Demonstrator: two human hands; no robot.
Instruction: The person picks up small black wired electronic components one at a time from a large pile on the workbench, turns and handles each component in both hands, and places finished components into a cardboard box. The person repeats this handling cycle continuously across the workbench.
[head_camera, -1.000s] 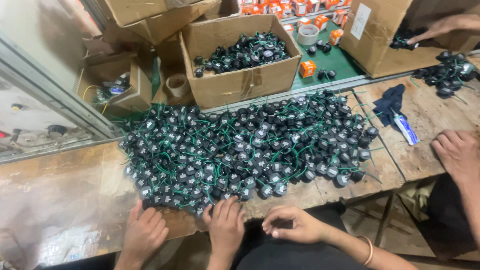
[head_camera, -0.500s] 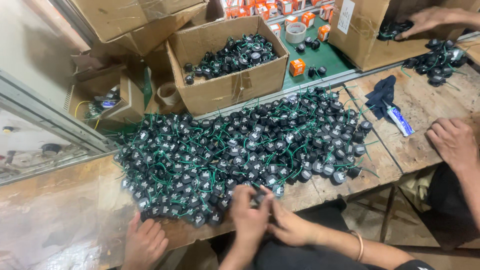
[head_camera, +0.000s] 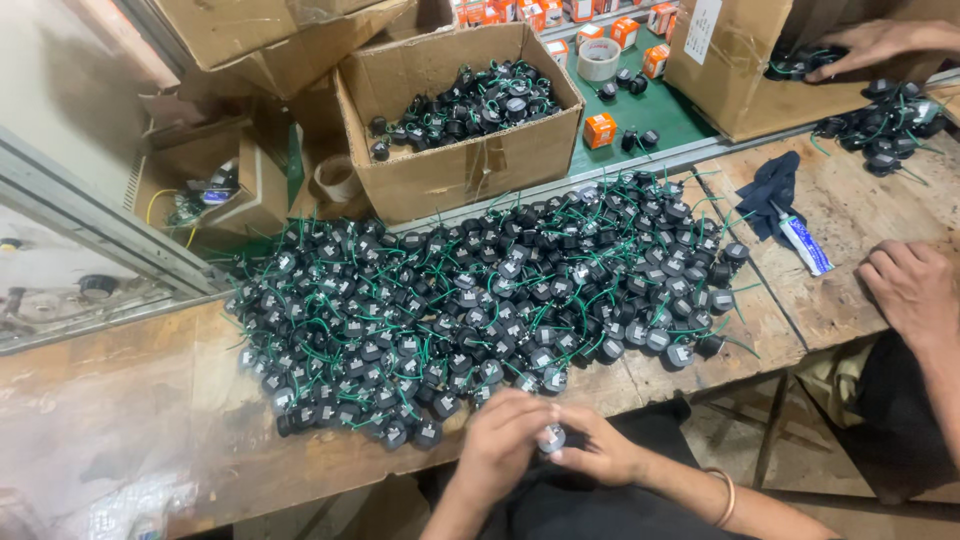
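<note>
Workbench (head_camera: 120, 400): both hands' grip pinches part (head_camera: 551, 437).

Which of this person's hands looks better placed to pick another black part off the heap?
Probably the left hand: it sits against the near edge of the heap of black round parts with green wires. The right hand lies nearer the body, its fingers around the small part between both hands.

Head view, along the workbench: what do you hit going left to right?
Bare wooden bench top → big pile of small black parts with green wires → dark blue cloth → white and blue tube → another person's hand resting flat.
</note>
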